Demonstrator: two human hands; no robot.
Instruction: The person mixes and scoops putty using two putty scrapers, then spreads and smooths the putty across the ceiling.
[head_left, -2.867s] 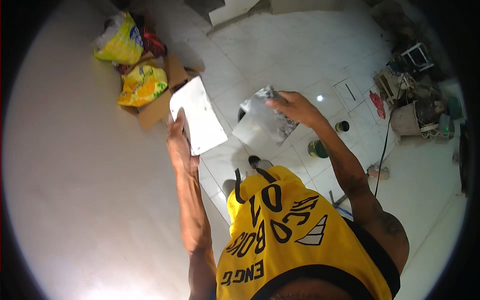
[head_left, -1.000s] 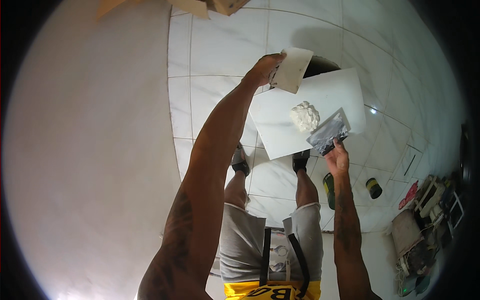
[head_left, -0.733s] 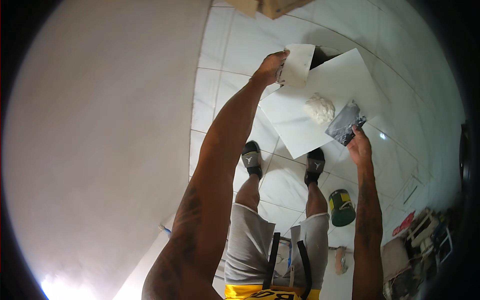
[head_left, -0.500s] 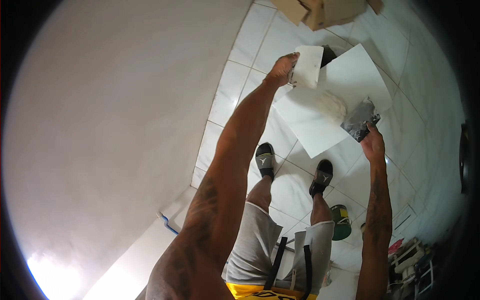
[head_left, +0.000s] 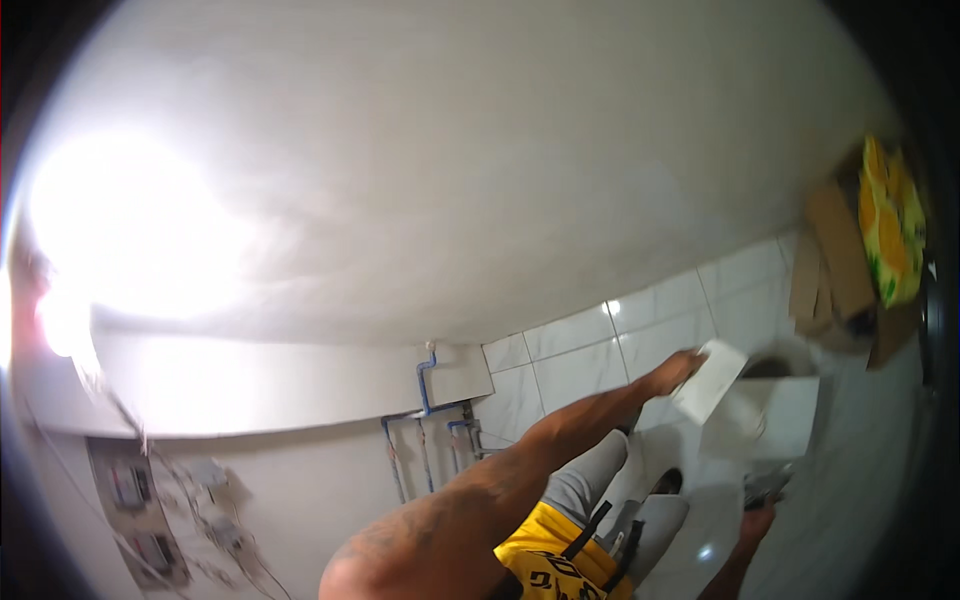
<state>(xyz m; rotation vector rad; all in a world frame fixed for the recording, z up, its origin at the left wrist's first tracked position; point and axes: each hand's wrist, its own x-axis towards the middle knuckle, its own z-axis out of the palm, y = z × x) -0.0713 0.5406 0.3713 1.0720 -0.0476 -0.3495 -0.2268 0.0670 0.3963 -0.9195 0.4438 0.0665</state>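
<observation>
My left hand (head_left: 672, 372) grips a white rectangular plate (head_left: 712, 382) at one edge, above a larger white board (head_left: 788, 400) lying over a round container (head_left: 772, 363). A pale mound on that board is faint in this view. My right hand (head_left: 757, 523), low on the right, is closed on a thin, dark metallic blade (head_left: 765, 480) just beside the board's lower edge.
A plain wall (head_left: 500, 170) fills the upper view, with a bright light at left. Cardboard (head_left: 835, 255) and a yellow bag (head_left: 890, 220) stand at right. Blue pipes (head_left: 430, 385) and wall boxes (head_left: 150, 540) with loose wires are at lower left.
My view has swung toward the wall, light and pipes, shifting board and hands rightward in view. Both hands came down over the board earlier and still hold their pieces.
</observation>
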